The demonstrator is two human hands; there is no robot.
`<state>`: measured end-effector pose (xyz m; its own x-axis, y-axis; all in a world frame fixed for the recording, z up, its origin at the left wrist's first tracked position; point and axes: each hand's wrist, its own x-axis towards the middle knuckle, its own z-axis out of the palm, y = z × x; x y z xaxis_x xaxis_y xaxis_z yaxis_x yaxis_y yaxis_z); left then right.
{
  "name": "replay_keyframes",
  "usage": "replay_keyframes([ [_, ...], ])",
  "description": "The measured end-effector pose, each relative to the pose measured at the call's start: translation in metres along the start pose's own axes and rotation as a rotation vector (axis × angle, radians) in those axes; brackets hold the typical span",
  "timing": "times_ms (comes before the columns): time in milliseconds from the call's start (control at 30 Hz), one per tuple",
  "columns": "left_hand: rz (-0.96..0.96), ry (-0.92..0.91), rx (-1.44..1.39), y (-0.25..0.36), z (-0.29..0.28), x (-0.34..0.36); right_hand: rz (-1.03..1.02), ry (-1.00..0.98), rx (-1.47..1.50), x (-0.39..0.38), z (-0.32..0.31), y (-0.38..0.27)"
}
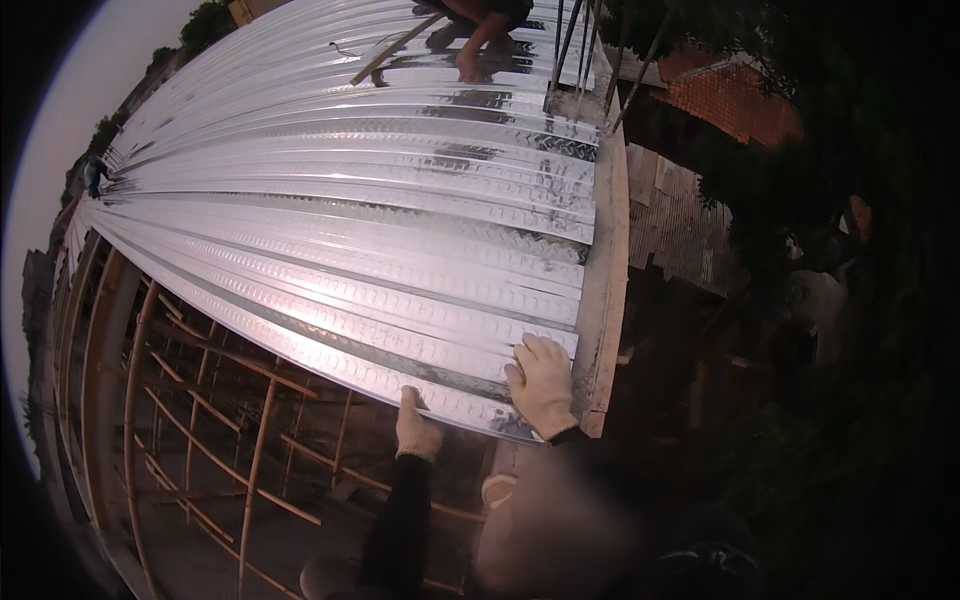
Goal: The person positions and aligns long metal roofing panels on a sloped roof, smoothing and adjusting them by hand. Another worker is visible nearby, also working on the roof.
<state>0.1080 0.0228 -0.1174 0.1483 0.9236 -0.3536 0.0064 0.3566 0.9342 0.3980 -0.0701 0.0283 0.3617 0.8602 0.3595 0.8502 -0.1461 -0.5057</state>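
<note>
Ribbed, shiny metal decking sheets (390, 290) lie side by side in front of me. My left hand (418, 434), in a pale work glove, is closed on the near long edge of the closest sheet. Its thumb points up at the rim, and the other fingers are hidden below the metal. My right hand (544, 388), gloved alike, rests on top of that sheet close to its right end, with fingers somewhat spread and nothing held in them.
A concrete ledge (606, 290) borders the sheets' right ends, with a drop beyond it. Below the near edge is an open drop with bamboo poles (258, 480). Another person (483, 40) crouches on the decking by a wooden strip (398, 48). Upright rods (566, 55) stand at the top right.
</note>
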Motion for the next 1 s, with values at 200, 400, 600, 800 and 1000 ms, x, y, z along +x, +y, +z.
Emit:
replay_keyframes([
  [200, -0.371, 0.213, -0.594, 0.012, 0.021, -0.007, 0.102, 0.105, -0.024, 0.018, 0.004, 0.014],
  [400, -0.251, 0.051, -0.397, 0.006, 0.014, -0.009, 0.19, 0.088, -0.06, 0.019, 0.004, 0.018],
  [600, -0.185, -0.005, -0.337, 0.009, 0.017, -0.012, 0.445, 0.13, -0.051, 0.017, -0.003, 0.035],
  [800, -0.104, -0.029, -0.123, 0.016, 0.027, -0.014, 0.545, 0.116, 0.044, 0.007, -0.019, 0.039],
  [1000, -0.154, -0.077, -0.273, 0.011, 0.023, -0.014, 0.494, 0.115, 0.132, -0.011, -0.01, 0.026],
])
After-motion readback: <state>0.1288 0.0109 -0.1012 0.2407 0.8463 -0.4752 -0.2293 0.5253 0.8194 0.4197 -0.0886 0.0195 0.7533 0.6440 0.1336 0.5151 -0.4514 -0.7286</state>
